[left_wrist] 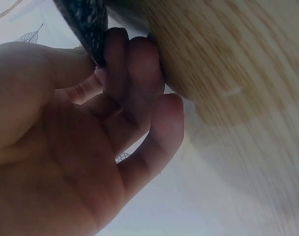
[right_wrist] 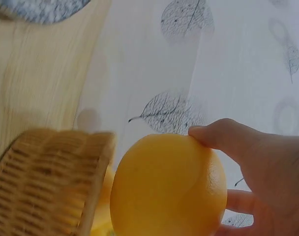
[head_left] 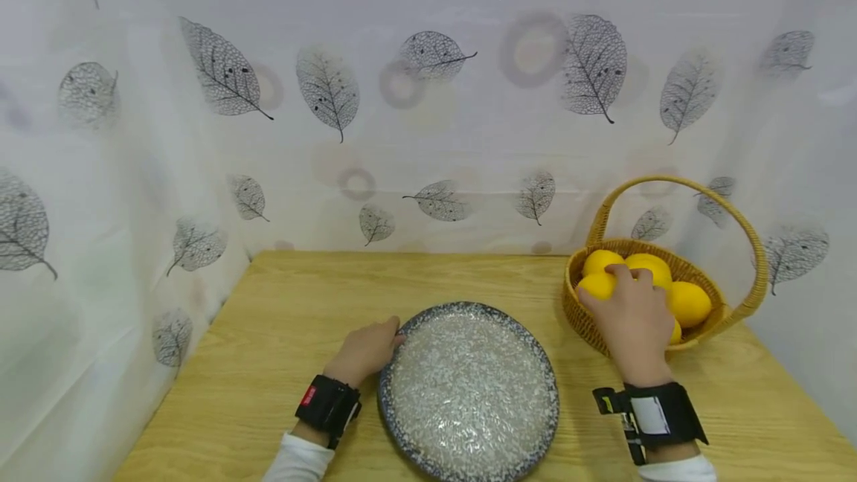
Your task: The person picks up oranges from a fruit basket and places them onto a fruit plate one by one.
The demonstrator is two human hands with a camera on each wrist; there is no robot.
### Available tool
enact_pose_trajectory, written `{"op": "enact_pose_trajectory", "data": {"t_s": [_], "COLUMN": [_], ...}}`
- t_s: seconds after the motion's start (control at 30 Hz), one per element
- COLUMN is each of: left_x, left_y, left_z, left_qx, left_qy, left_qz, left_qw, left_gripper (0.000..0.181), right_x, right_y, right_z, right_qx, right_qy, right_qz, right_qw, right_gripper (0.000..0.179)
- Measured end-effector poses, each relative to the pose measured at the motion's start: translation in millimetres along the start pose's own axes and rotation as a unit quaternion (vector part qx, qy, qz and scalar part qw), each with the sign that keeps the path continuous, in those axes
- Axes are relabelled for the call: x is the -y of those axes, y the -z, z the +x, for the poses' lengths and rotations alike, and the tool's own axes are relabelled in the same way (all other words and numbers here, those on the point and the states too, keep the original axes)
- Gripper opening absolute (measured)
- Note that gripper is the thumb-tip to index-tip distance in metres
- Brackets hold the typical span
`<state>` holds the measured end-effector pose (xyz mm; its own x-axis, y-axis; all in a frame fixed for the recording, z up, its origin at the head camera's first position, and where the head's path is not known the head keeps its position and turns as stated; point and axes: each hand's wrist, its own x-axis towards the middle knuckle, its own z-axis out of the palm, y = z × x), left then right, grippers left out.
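Observation:
A round speckled plate (head_left: 472, 393) with a dark rim lies on the table at the front middle. At its left edge, my left hand (head_left: 361, 355) pinches the rim between thumb and curled fingers. The left wrist view shows the plate's dark edge (left_wrist: 85, 24) tilted up off the wood. Over the wicker basket (head_left: 582, 322) at the right, my right hand (head_left: 636, 322) holds a yellow fruit (right_wrist: 166, 191). Its thumb is on one side and its fingers are partly hidden behind the fruit. Several more yellow fruits (head_left: 689, 304) sit in the basket.
The basket's tall arched handle (head_left: 750, 233) rises over its right side. Under everything is a light wooden table (head_left: 315, 288). A white curtain (head_left: 455, 132) with a leaf print hangs along the back and the sides.

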<state>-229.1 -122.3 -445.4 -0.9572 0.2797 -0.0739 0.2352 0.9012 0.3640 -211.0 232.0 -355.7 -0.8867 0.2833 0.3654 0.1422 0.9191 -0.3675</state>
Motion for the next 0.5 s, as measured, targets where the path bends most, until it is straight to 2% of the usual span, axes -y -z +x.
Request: {"op": "enact_pose_trajectory", "data": {"t_s": [0.33,0.5], "left_x": [-0.5,-2.8], "left_y": [0.5,0.7], "left_z": [0.5,-0.9], "left_qx": [-0.003,-0.004], "left_qy": [-0.005,-0.001], "left_qz": [0.010,0.006], "left_qw": [0.9999,1.0000], "left_gripper": [0.034,0.037], "right_x": [41.2,58.9], "right_y": [-15.7,-30.2], "right_z": [-2.2,-6.4], "right_qx": [-0.017,-0.054], "right_qy": [0.032,0.083], "right_qz": [0.064,0.100], "right_qw": [0.9973,0.9900], "right_gripper": [0.058,0.055]}}
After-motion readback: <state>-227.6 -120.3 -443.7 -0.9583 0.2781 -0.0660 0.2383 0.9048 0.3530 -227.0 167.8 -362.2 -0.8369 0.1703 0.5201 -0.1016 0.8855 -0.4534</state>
